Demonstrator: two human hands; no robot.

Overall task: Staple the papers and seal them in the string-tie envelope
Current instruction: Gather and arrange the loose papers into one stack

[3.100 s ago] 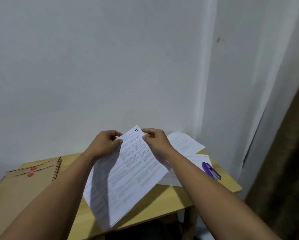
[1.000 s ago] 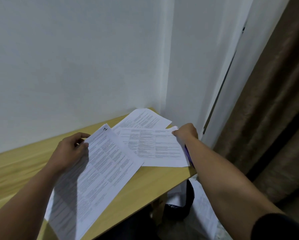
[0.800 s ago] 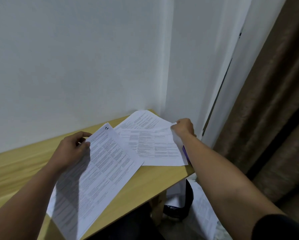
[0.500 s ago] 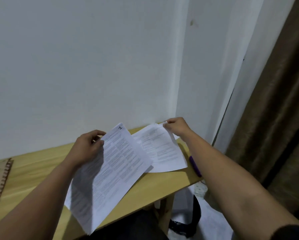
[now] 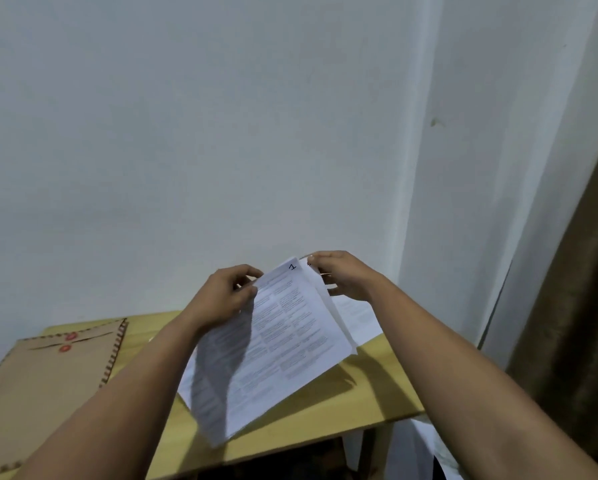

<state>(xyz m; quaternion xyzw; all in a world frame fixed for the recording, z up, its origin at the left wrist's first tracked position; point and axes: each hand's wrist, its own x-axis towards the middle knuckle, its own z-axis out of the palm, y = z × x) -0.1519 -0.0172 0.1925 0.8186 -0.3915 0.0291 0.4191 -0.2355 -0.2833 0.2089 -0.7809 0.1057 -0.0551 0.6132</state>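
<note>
A person sits or stands at a small wooden tabletop [image 5: 342,403] set in the corner of a pale wall, seen from a head camera looking down along both forearms.

Both hands hold printed papers [image 5: 283,337] up off the tabletop, tilted toward the viewer. The left hand [image 5: 226,297] pinches the upper left edge of the front sheet, thumb on the printed face and fingers curled behind. The right hand [image 5: 344,275] pinches the upper right corner, where a second sheet [image 5: 325,292] peeks out from behind the first. Its edge is fanned slightly apart from the front sheet. The hands sit at opposite top corners, most likely so the sheets can be squared together before stapling. The front sheet bears a handwritten "1" at its top corner, which suggests the pages are being put in order.

One more printed sheet [image 5: 358,317] lies flat on the tabletop behind the held papers, near the wall, probably waiting to join the stack.

The envelope [image 5: 44,386], brown with a patterned border and two red string-tie buttons, lies flat at the left end of the tabletop, well apart from the papers. It looks closed and out of the way until the stapling is done.

No stapler is visible in this view. A brown curtain [image 5: 574,306] hangs at the right edge.
</note>
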